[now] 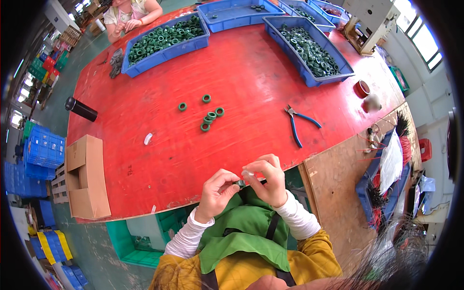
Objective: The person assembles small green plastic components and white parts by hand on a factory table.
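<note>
Just in front of my body, over the near edge of the red table [188, 159], my two hands are close together with fingertips almost meeting. My left hand [216, 194] is closed in a pinch on a small greenish piece, partly hidden by the fingers; it looks like a ring. Between the thumb and fingers of my right hand [268, 181] is a small whitish, see-through piece [247, 173]. Farther out lie several loose green rings [211, 116], some touching or leaning together. Blue-handled cutting pliers [296, 124] rest spread apart to the right of them.
Blue trays of green rings [166, 39] [309, 50] stand along the far side, with another blue tray [237, 17] between. An open cardboard box [87, 179] and black cylinder [81, 109] sit at left. Across the table, a person [133, 14] works. A brown round container [362, 89] stands right.
</note>
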The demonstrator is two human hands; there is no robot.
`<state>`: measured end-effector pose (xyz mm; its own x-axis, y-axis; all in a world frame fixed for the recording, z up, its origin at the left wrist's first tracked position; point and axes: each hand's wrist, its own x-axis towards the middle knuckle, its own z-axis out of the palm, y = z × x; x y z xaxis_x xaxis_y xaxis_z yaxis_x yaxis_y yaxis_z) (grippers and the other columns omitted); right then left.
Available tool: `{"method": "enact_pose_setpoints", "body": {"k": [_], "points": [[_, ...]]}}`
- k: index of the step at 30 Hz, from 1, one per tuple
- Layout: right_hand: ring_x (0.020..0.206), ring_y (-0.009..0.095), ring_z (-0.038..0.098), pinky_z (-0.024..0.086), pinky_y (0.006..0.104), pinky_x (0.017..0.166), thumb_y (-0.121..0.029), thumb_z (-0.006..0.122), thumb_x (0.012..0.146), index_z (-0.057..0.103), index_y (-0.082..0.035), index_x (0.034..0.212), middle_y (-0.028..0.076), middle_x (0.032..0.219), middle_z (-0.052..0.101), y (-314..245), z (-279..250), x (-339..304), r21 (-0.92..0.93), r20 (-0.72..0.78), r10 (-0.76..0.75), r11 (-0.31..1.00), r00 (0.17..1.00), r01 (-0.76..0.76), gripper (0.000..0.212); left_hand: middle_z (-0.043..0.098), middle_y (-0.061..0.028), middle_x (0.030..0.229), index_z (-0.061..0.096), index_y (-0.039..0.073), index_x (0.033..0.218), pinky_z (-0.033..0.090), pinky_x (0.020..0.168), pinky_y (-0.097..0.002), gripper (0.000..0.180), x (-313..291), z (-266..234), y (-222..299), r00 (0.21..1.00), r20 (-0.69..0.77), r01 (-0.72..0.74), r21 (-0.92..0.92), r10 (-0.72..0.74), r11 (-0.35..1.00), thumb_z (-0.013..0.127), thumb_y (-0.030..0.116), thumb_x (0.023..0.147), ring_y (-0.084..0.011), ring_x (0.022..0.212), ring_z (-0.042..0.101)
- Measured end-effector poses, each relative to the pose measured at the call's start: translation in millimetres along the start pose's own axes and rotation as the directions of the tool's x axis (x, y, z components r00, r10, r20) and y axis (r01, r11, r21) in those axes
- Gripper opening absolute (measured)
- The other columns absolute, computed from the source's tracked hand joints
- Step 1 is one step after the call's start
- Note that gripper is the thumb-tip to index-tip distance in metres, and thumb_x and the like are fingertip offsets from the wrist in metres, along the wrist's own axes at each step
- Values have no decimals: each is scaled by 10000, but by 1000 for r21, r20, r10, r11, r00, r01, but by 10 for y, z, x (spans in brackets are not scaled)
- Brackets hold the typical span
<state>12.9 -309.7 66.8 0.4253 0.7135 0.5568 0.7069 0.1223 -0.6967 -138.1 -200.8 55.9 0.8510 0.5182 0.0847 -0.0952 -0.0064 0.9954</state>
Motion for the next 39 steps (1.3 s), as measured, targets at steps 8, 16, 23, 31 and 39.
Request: {"method": "enact_pose_setpoints", "body": {"k": [8,16,23,31,39], "points": [[882,105,584,492,271,790,-115,632,885,568,14,945,35,886,609,105,71,-200,604,460,488,440,742,-664,156,515,-53,1003,602,-48,983,559,799,-280,108,14,-32,-30,990,109,107,-194,-87,975,593,2,888,-138,876,604],[875,183,595,503,305,769,-120,577,911,580,37,1069,72,870,594,79,185,-392,450,301,368,758,880,-472,223,572,-67,1005,568,3,1043,554,772,-326,153,-20,28,-180,966,75,253,-485,-249,837,583,89,916,-164,893,620],[852,284,580,483,331,693,-71,650,820,602,25,1005,154,971,572,75,200,-417,276,206,321,887,924,-370,214,620,-80,944,552,-9,1059,533,785,-288,148,-34,98,-218,956,12,250,-549,-292,797,558,50,924,-142,841,618],[895,273,541,451,392,794,-78,753,628,590,-92,897,68,989,567,36,202,-284,-123,-31,-124,985,992,119,314,632,-84,958,540,-12,1050,535,787,-290,143,1,133,-156,944,-42,256,-532,-328,807,562,50,922,-145,854,625],[974,302,557,435,471,862,-80,742,649,594,-94,878,49,972,626,6,271,-336,-152,-154,-228,967,962,205,273,639,-101,989,525,17,1056,540,789,-311,138,23,162,-287,936,-87,177,-719,-341,672,553,65,929,-181,900,637]]}}
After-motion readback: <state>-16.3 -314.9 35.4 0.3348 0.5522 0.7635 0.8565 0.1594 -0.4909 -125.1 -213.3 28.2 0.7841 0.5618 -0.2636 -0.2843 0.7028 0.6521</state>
